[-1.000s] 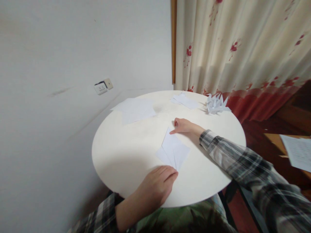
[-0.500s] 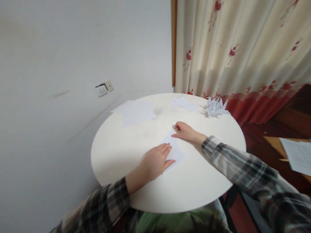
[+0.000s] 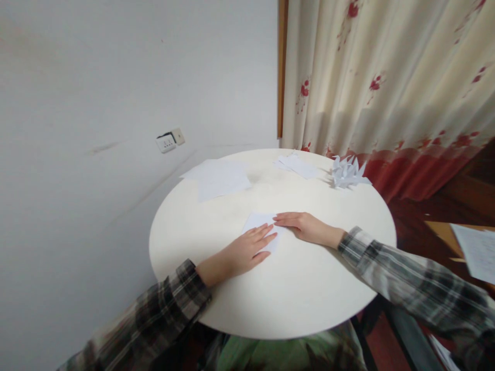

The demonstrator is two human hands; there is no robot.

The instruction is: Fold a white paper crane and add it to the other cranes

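Observation:
A small white sheet of paper (image 3: 260, 219) lies flat near the middle of the round white table (image 3: 294, 288). My left hand (image 3: 247, 251) rests on its lower left part, palm down with fingers spread. From the right, my right hand (image 3: 302, 225) touches the paper's right edge with outstretched fingertips. The two hands' fingertips nearly meet over the sheet. Part of the paper is hidden under the left hand, so I cannot tell how it is folded.
Larger white sheets (image 3: 220, 178) lie at the table's back left. Smaller paper pieces (image 3: 297, 166) are at the back, beside a cluster of pointed folded paper shapes (image 3: 347, 172). A wall with a socket (image 3: 166, 143) borders the left; a curtain (image 3: 371, 77) hangs behind.
The paper has turned and shifted slightly left. My right hand has gone from curled at its far corner to stretched out along its right edge. My left hand has stayed on the sheet.

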